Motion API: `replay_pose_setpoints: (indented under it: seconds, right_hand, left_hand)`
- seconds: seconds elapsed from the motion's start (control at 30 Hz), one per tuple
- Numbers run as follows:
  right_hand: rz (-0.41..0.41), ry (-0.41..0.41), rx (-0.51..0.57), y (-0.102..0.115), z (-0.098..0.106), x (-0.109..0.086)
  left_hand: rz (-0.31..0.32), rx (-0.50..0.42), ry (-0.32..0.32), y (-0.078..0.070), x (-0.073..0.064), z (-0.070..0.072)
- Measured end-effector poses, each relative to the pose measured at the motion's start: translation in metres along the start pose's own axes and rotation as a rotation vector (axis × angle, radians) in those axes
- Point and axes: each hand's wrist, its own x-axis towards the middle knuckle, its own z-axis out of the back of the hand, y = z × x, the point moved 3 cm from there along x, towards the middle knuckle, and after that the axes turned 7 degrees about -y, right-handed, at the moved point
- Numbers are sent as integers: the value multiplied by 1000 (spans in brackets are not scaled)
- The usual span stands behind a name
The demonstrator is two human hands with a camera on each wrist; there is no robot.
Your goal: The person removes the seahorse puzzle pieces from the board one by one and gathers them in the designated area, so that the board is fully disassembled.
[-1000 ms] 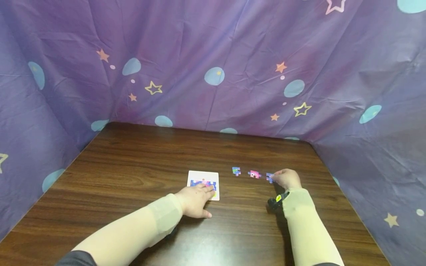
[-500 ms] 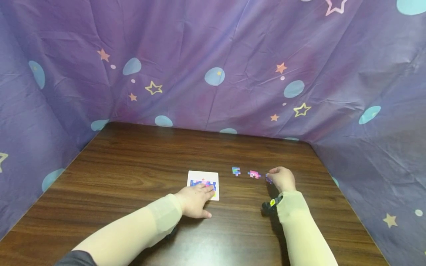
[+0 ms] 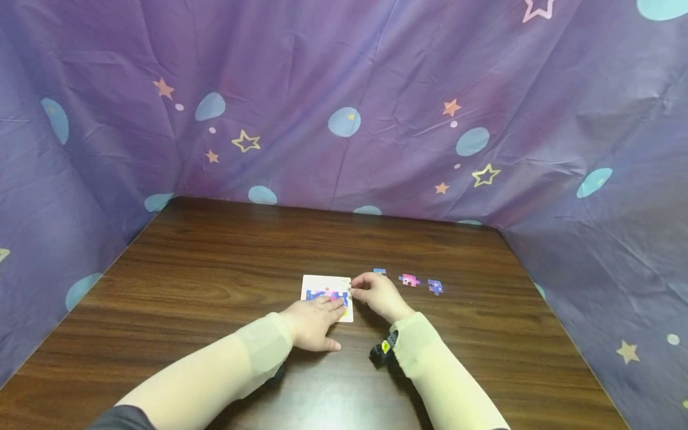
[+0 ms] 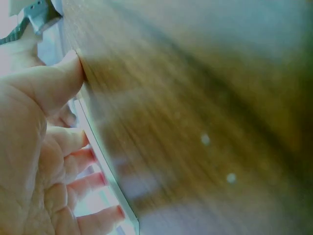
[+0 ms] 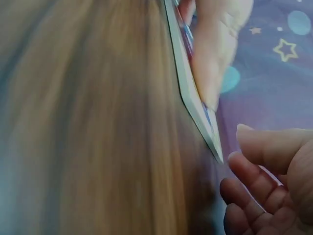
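A white square puzzle board [image 3: 329, 280] with a blue and pink picture lies on the table. My left hand [image 3: 314, 322] rests on it with straight fingers, hiding its lower part; the thumb sticks out past the near edge. At the board's right edge is my right hand [image 3: 380, 295], thumb and forefinger slightly apart. In the right wrist view, nothing shows between its fingertips [image 5: 234, 155], which are just off the board's corner. To the right lie a pink puzzle piece [image 3: 409, 280], a blue puzzle piece [image 3: 435, 286] and a third puzzle piece [image 3: 379, 272], partly hidden behind my right hand.
The brown wooden table [image 3: 242, 251] reaches back to a purple curtain [image 3: 290, 107] with stars and dots, which also hangs along both sides. A black wrist camera [image 3: 380, 353] hangs below my right wrist, close over the table.
My right hand has let go of the blue puzzle piece at the far right and swung left to the board's edge. That piece has turned slightly. My left hand stays put.
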Motion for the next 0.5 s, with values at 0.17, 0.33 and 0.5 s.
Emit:
replay_pose_setpoints:
  seconds: [0.17,0.33,0.5]
  right_hand:
    - [-50,23,67,6,-15,7]
    - [-80,47,62,7,-17,9]
    - [-78,56,44,5,-16,9]
  left_hand:
    - [2,-9,-2,0,-1,0]
    - [9,-27,-27,2,-2,-3]
    - [-7,-73,-38,5,-4,-4]
